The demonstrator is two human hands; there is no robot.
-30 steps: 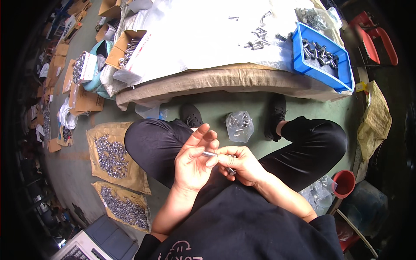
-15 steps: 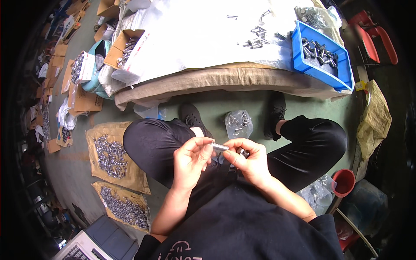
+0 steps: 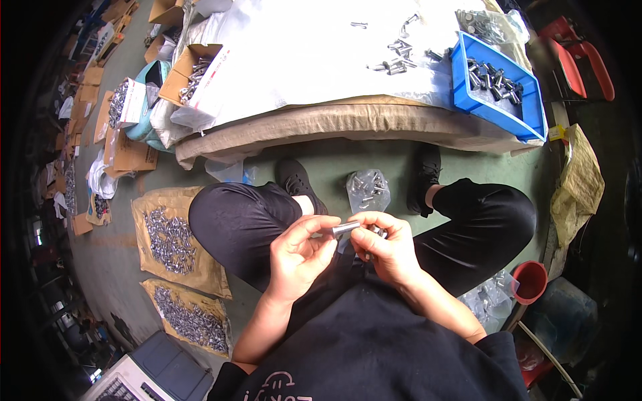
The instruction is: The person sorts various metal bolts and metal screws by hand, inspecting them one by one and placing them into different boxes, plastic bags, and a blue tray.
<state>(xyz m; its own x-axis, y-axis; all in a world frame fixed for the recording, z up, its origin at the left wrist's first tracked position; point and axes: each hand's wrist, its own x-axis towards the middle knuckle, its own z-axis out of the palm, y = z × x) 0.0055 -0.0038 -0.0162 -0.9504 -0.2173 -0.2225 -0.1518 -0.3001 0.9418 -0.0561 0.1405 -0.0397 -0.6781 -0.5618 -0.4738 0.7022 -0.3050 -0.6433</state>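
Note:
Between my two hands, above my lap, is a short shiny metal cylinder (image 3: 346,228), tilted up to the right. The thumb and forefinger of my right hand (image 3: 393,252) pinch its right end. Several small metal pieces (image 3: 378,232) sit in the curled fingers of that same hand, partly hidden. My left hand (image 3: 297,260) is at the cylinder's left end, forefinger against it and thumb apart from it, with a gap between the two. Beyond my hands, a clear plastic bag (image 3: 369,191) of metal parts rests on the floor between my shoes.
Ahead, a white-covered table (image 3: 301,53) bears loose bolt-like parts (image 3: 398,59) and a blue bin (image 3: 495,110) of dark metal parts. A cardboard box (image 3: 177,80) of parts stands at its left. Two sacks (image 3: 221,284) with spread metal parts lie left of me; a red bucket (image 3: 531,281) stands right.
The cylinder has turned, its right end now higher and in my right fingertips. My left thumb has come off it, and the left fingers have spread a little.

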